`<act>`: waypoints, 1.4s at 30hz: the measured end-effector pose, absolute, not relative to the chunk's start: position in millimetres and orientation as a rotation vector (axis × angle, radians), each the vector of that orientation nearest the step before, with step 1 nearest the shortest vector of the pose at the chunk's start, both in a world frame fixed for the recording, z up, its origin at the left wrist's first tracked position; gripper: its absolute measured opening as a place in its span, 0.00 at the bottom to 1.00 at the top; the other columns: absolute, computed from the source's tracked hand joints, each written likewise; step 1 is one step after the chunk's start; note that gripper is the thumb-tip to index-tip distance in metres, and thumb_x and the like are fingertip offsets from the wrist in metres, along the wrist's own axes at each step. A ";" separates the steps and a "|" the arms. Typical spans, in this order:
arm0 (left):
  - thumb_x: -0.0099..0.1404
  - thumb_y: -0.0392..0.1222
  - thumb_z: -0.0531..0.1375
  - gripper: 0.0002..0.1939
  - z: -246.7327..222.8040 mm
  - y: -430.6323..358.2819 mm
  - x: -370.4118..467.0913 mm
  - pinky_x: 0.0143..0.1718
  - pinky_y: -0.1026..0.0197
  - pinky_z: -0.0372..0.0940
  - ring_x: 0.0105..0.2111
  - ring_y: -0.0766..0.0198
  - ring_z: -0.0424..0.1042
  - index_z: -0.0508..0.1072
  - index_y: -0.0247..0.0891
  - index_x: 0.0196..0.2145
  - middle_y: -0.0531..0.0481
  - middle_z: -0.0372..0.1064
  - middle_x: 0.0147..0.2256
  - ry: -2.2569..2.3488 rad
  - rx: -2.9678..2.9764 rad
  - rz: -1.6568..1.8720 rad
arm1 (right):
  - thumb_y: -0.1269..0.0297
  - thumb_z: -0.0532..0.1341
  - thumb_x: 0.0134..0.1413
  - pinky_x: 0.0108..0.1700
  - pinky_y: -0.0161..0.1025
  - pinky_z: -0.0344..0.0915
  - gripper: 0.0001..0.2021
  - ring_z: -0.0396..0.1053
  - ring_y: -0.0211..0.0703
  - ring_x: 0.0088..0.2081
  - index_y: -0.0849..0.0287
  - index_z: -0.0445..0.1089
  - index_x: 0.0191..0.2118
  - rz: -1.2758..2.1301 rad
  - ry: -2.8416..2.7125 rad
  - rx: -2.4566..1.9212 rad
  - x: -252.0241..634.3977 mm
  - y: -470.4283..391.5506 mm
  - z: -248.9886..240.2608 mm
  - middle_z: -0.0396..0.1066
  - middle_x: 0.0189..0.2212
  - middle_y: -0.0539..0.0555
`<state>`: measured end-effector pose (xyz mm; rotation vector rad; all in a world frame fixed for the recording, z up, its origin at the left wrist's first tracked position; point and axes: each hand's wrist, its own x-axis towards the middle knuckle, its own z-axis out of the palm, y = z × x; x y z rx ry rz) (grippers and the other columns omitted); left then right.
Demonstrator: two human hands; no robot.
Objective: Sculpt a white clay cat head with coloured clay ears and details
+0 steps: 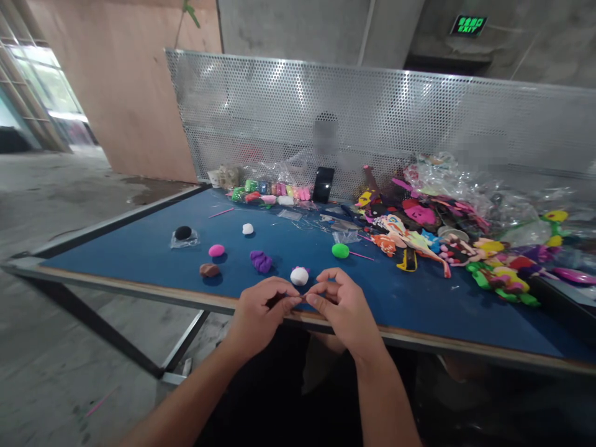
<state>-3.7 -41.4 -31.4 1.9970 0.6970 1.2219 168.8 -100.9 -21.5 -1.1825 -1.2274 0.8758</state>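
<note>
My left hand (259,311) and my right hand (345,310) meet at the table's front edge, both closed in a pinch with their fingertips almost touching. Whatever they pinch is too small to make out. Just beyond the fingertips sits a white clay ball (299,276) with small purple bits on its top. To its left lie a purple clay lump (261,261), a brown clay lump (210,270) and a pink clay piece (216,250). Farther back are a smaller white lump (248,229) and a black lump (183,233) on clear plastic. A green clay ball (340,251) rests right of centre.
Colourful clay figures (410,239) and crumpled plastic wrap crowd the right side of the blue table (153,242). Packs of coloured clay (274,191) and a black phone (323,184) stand along the back, before a perforated metal panel (279,105). A yellow-and-black tool (408,260) lies by the figures.
</note>
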 end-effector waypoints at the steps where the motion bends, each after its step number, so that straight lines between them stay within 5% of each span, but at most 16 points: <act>1: 0.66 0.38 0.62 0.04 -33.0 -41.0 -4.5 0.21 0.69 0.64 0.20 0.72 0.67 0.76 0.38 0.33 0.53 0.72 0.28 0.699 1.952 1.228 | 0.62 0.68 0.53 0.36 0.40 0.65 0.14 0.74 0.43 0.33 0.54 0.62 0.41 0.853 -1.208 -1.188 168.8 -100.9 -21.6 0.77 0.31 0.49; 6: 0.66 0.42 0.62 0.06 -37.6 -38.7 -4.7 0.20 0.69 0.64 0.20 0.71 0.66 0.75 0.37 0.35 0.54 0.70 0.26 0.676 1.833 1.304 | 0.58 0.68 0.53 0.34 0.38 0.63 0.13 0.73 0.43 0.32 0.54 0.64 0.39 0.713 -1.103 -1.219 164.8 -97.8 -23.1 0.78 0.31 0.51; 11: 0.62 0.39 0.66 0.02 -33.2 -39.9 0.7 0.35 0.67 0.69 0.35 0.66 0.73 0.81 0.42 0.34 0.49 0.73 0.36 0.641 1.915 1.328 | 0.56 0.65 0.56 0.24 0.35 0.57 0.12 0.65 0.36 0.21 0.54 0.65 0.42 0.793 -1.180 -1.193 163.3 -98.2 -25.9 0.76 0.29 0.49; 14: 0.62 0.38 0.66 0.04 -32.0 -42.9 5.0 0.38 0.65 0.69 0.36 0.65 0.74 0.82 0.43 0.35 0.49 0.74 0.36 0.673 2.039 1.323 | 0.54 0.63 0.59 0.20 0.33 0.54 0.12 0.59 0.32 0.16 0.54 0.65 0.43 0.866 -1.156 -1.134 165.5 -101.6 -25.8 0.75 0.27 0.47; 20: 0.65 0.37 0.63 0.09 -34.8 -45.0 6.4 0.36 0.65 0.69 0.34 0.66 0.73 0.79 0.43 0.43 0.50 0.74 0.39 0.741 2.075 1.331 | 0.62 0.71 0.49 0.32 0.37 0.68 0.20 0.75 0.41 0.31 0.52 0.63 0.45 1.009 -1.178 -1.082 168.2 -105.5 -20.3 0.79 0.36 0.50; 25: 0.68 0.37 0.60 0.09 -35.2 -42.2 3.8 0.44 0.63 0.68 0.40 0.65 0.74 0.80 0.45 0.42 0.50 0.74 0.40 0.684 2.141 1.294 | 0.63 0.69 0.51 0.40 0.41 0.69 0.17 0.76 0.45 0.35 0.54 0.63 0.43 0.890 -1.157 -1.124 167.5 -103.2 -21.5 0.80 0.33 0.50; 34: 0.66 0.37 0.62 0.12 -37.6 -43.6 5.0 0.42 0.65 0.69 0.40 0.65 0.74 0.80 0.48 0.46 0.50 0.74 0.41 0.624 2.110 1.362 | 0.54 0.69 0.51 0.18 0.32 0.55 0.19 0.58 0.31 0.16 0.55 0.65 0.44 0.795 -1.018 -1.185 163.3 -99.2 -21.8 0.80 0.33 0.53; 42: 0.62 0.34 0.66 0.12 -34.7 -42.4 9.7 0.39 0.66 0.70 0.36 0.66 0.74 0.81 0.44 0.43 0.51 0.74 0.37 0.726 2.130 1.419 | 0.54 0.68 0.53 0.16 0.31 0.57 0.22 0.60 0.32 0.15 0.54 0.65 0.51 0.908 -1.146 -1.166 165.8 -104.0 -19.4 0.79 0.33 0.52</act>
